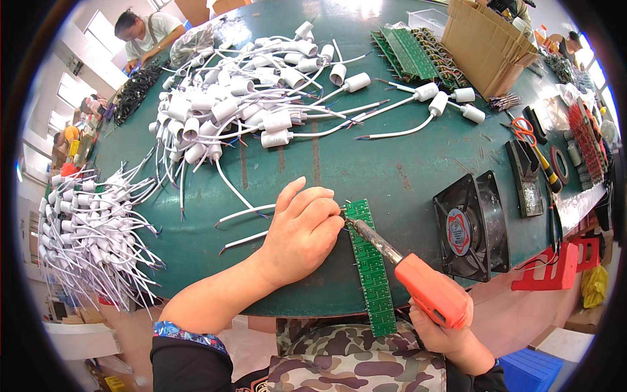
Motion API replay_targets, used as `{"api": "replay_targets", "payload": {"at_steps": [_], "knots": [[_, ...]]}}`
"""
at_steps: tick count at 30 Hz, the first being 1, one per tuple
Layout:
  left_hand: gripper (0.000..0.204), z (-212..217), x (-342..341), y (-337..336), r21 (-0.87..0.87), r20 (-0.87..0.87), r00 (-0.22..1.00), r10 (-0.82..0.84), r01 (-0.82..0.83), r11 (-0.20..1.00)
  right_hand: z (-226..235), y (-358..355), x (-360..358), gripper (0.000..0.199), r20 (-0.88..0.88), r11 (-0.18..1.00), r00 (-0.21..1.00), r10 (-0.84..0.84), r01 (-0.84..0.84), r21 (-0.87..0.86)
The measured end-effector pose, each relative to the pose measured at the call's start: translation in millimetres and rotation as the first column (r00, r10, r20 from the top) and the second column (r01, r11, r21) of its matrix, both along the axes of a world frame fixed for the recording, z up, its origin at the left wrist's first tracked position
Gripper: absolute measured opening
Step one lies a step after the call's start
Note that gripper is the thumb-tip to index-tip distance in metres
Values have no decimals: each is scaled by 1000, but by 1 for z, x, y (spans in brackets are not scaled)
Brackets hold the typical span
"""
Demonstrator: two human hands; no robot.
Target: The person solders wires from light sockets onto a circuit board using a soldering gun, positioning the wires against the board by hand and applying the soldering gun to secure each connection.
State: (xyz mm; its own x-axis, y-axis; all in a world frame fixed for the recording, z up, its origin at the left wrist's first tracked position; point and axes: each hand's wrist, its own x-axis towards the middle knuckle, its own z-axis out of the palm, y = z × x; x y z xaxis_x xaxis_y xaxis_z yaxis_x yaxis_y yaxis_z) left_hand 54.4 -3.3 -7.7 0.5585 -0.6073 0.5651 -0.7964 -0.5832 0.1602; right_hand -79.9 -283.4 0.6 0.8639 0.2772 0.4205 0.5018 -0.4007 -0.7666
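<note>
A narrow green circuit board (372, 268) stretches from the table toward my lap, overhanging the front edge. My right hand (450, 332) grips an orange soldering gun (431, 291) by its body. Its metal tip meets the board's far end, close to the fingertips of my left hand (304, 228). Those fingers are pinched together at the board's left edge, hiding whatever is between them. Two white cables (245, 242) with stripped ends lie partly hidden behind the left hand and wrist.
White lamp holders with cables (225, 108) are heaped at the back, more (85, 222) at the left. Right of the board stand a black fan (467, 228), a black stand (524, 176) and orange-handled scissors (522, 129). Green boards (411, 55) and a cardboard box (486, 49) sit behind. Another person (147, 36) works far left.
</note>
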Motion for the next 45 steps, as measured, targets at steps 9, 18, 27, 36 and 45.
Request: {"api": "replay_targets", "payload": {"at_steps": [9,18,27,36,45], "knots": [[27,-1,0,2,4,7,1000,10,-10,1000,-6,-3,-7,61,13,999,999,-36,36,2],[25,-2,-1,2,17,7,1000,8,-9,1000,-6,-6,-12,56,81,992,991,-103,109,-70],[27,5,5,5,-34,-104,990,-100,97,995,-9,-11,-20,48,-71,994,993,-90,94,51],[23,3,5,0,-55,-81,995,-64,60,997,-17,-10,-17,55,-41,993,996,-82,85,83],[22,0,3,-5,4,1,1000,-30,30,1000,-13,-8,-5,62,3,995,1000,-10,10,100]]}}
